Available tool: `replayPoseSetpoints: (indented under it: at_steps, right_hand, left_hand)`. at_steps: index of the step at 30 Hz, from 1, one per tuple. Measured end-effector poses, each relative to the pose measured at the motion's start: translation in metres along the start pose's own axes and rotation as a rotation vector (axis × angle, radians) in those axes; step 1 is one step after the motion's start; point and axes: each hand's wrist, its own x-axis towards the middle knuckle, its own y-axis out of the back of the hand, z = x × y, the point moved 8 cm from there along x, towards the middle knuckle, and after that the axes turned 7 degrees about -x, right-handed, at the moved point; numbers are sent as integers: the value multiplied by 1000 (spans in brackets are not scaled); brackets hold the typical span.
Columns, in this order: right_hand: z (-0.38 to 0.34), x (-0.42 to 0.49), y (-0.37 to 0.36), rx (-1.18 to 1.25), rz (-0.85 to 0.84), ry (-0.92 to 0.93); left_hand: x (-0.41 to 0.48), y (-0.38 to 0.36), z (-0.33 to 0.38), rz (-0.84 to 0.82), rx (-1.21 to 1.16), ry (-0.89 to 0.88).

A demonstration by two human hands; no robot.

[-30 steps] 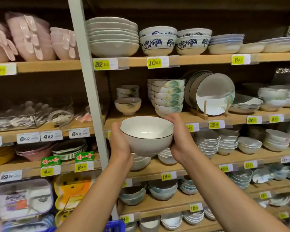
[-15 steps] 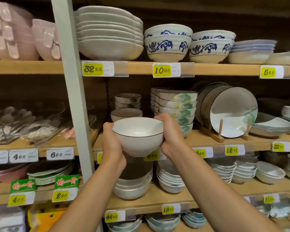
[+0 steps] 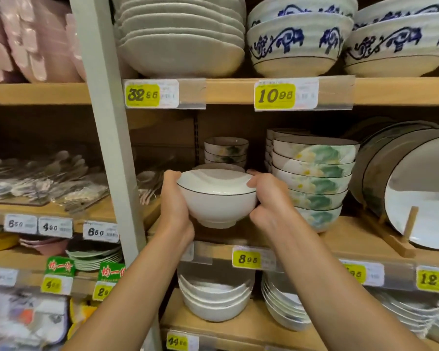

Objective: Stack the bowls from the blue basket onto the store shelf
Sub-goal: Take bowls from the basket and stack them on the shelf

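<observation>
Two grips are clamping one white bowl [image 3: 218, 206] between them. The left grip [image 3: 174, 206] is curling round its left wall, and the right grip [image 3: 269, 206] is wrapping the rim and wall on the opposite side. The bowl is hanging upright just above the front of the wooden shelf [image 3: 340, 239], not yet resting on anything I can see. The blue basket is not showing in this view.

I am judging this to be the placing step, with the bowl going in toward its spot. Directly behind the grips a dark-rimmed bowl [image 3: 219, 167] is sitting on the shelf, and I am reading it as the likely base of the stack. The next move is calling for a small lift, a push forward, centring over that rim, then lowering straight down before opening the fingers.

Just right of the right grip, a tall stack of green-flowered bowls [image 3: 314, 178] is crowding the knuckles, so I am watching for a nudge there. Left of the left grip, the grey upright post [image 3: 107, 122] is narrowing the gap. Farther back beyond the grips a short stack of small flowered bowls [image 3: 226, 150] is standing, and well to the right a plate on a wooden stand [image 3: 421, 198] is leaning.
</observation>
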Motion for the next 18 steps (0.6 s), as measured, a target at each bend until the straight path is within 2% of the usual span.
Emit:
replayPoseSetpoints:
  at_steps: [4,8,10,13,18]
  right_hand:
    - [-2,18,-4,6,35,3]
    - [-1,33,-18,17,52,102]
    - [8,35,-24,-3,10,125]
    - [17,40,-27,-94,-83,120]
    - [3,51,-38,-116,-233,-28]
  left_hand:
    - [1,-3,4,70,-64,-25]
    - [-21,-13,-8,84,-8,-220]
    - [-23,-15,-12,113,17,-257]
    - [-6,-5,-5,201,-9,-136]
    - [12,10,-3,187,-31,0]
